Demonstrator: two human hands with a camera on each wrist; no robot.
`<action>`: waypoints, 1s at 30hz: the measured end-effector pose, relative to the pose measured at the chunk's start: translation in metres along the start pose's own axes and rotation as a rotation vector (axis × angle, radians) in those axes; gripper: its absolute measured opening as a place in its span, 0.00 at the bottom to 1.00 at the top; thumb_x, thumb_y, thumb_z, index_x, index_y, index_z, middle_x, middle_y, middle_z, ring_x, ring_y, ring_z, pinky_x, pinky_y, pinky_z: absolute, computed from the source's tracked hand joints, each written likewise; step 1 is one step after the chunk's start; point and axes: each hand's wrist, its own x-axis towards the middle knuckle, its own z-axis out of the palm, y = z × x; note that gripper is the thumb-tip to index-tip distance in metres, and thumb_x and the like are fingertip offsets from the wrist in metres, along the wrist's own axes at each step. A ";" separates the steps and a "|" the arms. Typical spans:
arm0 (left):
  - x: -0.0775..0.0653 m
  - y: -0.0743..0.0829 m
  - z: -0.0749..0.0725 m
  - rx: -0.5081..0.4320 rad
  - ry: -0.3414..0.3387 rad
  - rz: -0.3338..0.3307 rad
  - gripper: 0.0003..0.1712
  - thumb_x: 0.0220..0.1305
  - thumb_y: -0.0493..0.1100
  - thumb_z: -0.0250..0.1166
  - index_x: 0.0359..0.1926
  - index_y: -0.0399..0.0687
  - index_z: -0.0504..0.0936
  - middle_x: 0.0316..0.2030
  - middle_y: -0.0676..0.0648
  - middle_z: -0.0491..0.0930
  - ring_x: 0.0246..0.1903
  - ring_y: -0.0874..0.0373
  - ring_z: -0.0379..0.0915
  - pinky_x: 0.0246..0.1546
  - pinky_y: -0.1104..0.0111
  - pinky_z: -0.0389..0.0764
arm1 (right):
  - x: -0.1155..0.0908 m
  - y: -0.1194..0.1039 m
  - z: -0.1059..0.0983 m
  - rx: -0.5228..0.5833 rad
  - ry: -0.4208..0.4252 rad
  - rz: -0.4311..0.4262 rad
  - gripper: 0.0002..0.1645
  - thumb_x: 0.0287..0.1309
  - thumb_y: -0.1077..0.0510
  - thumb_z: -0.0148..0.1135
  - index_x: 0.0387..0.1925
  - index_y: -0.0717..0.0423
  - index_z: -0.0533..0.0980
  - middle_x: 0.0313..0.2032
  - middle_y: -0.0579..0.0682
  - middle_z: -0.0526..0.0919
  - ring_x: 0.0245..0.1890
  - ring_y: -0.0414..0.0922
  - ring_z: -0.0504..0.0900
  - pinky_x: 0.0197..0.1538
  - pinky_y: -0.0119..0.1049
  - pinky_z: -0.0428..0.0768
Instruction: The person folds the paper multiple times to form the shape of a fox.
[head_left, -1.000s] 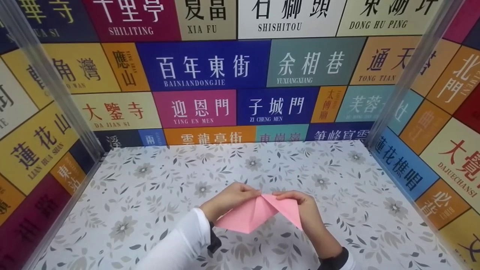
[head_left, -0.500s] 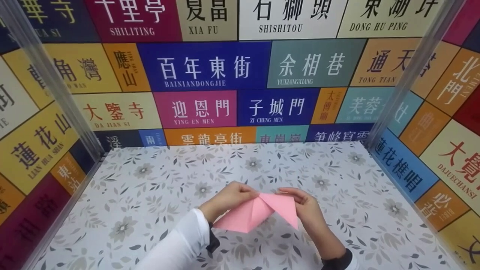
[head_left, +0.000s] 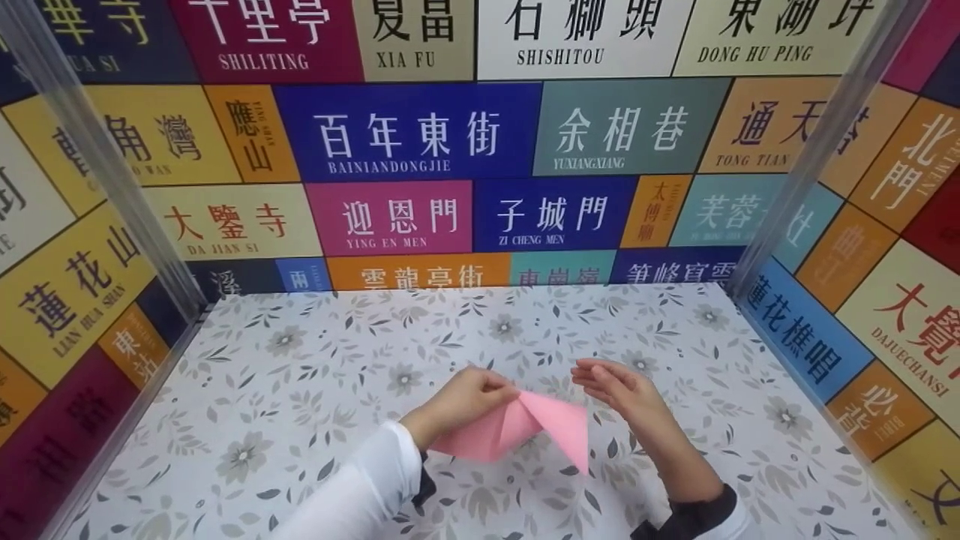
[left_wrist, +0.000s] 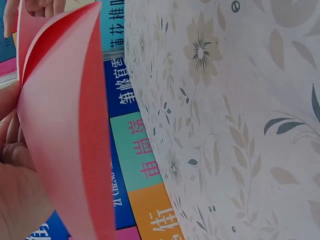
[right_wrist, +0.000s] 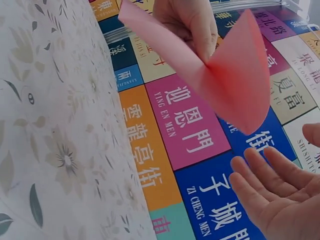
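Note:
A folded sheet of pink paper (head_left: 517, 427) hangs above the table, its creased flaps spread to both sides. My left hand (head_left: 461, 401) pinches it at the top middle between thumb and fingers. The left wrist view shows the paper (left_wrist: 65, 120) from the side, with a curved, layered fold. To the right of the paper, my right hand (head_left: 619, 390) is held apart from it, fingers extended and holding nothing. In the right wrist view the right hand (right_wrist: 280, 190) lies palm up below the paper's (right_wrist: 240, 85) pointed flap.
The table (head_left: 337, 337) wears a white cover with grey flowers and leaves. Colourful sign panels (head_left: 405, 131) with printed characters line the back and both sides. Clear upright strips (head_left: 795, 150) mark the corners.
My right hand has let go of the paper's right side and moved away to the right, its fingers straightening. The left hand keeps its pinch, and the right flap hangs free.

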 end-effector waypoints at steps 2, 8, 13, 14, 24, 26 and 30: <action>0.000 0.000 0.002 0.021 0.000 0.019 0.11 0.58 0.53 0.58 0.30 0.56 0.84 0.26 0.57 0.80 0.26 0.64 0.69 0.28 0.72 0.72 | 0.003 -0.002 0.005 -0.120 -0.056 -0.002 0.25 0.61 0.50 0.50 0.52 0.65 0.70 0.49 0.60 0.76 0.50 0.50 0.76 0.53 0.36 0.73; 0.003 -0.002 0.005 0.012 -0.016 0.027 0.11 0.59 0.52 0.57 0.30 0.56 0.84 0.24 0.57 0.80 0.24 0.64 0.70 0.27 0.72 0.72 | 0.006 0.006 0.021 -0.390 -0.116 -0.002 0.24 0.58 0.48 0.54 0.46 0.62 0.76 0.43 0.57 0.80 0.39 0.45 0.79 0.41 0.31 0.77; 0.005 -0.004 0.004 0.002 -0.029 0.010 0.11 0.58 0.53 0.57 0.32 0.58 0.84 0.25 0.57 0.80 0.26 0.63 0.71 0.28 0.70 0.73 | 0.006 0.013 0.026 -0.388 -0.080 0.045 0.21 0.52 0.48 0.61 0.41 0.60 0.79 0.36 0.54 0.83 0.29 0.40 0.78 0.30 0.29 0.76; 0.005 -0.005 0.004 0.001 -0.032 0.006 0.11 0.58 0.53 0.57 0.32 0.59 0.84 0.25 0.57 0.80 0.26 0.63 0.71 0.28 0.70 0.73 | 0.007 0.014 0.027 -0.382 -0.077 0.051 0.21 0.50 0.48 0.62 0.40 0.60 0.79 0.36 0.53 0.83 0.28 0.39 0.78 0.30 0.29 0.76; 0.003 -0.003 0.004 -0.036 -0.042 -0.020 0.11 0.58 0.53 0.58 0.31 0.57 0.84 0.24 0.55 0.79 0.23 0.62 0.70 0.24 0.70 0.74 | 0.009 0.019 0.028 -0.376 -0.021 0.060 0.20 0.44 0.49 0.67 0.35 0.60 0.81 0.29 0.51 0.84 0.26 0.38 0.79 0.30 0.29 0.76; 0.004 -0.002 0.005 -0.045 -0.044 -0.020 0.11 0.58 0.52 0.58 0.32 0.56 0.84 0.24 0.55 0.79 0.24 0.62 0.70 0.25 0.71 0.73 | 0.009 0.019 0.029 -0.376 -0.010 0.057 0.20 0.43 0.50 0.68 0.35 0.61 0.81 0.29 0.52 0.84 0.26 0.38 0.79 0.30 0.29 0.76; 0.005 -0.003 0.006 -0.047 -0.036 -0.021 0.11 0.58 0.52 0.58 0.32 0.56 0.84 0.26 0.55 0.80 0.25 0.63 0.71 0.27 0.71 0.73 | 0.009 0.020 0.029 -0.386 0.006 0.052 0.20 0.41 0.50 0.70 0.34 0.61 0.81 0.28 0.52 0.84 0.27 0.38 0.79 0.31 0.29 0.76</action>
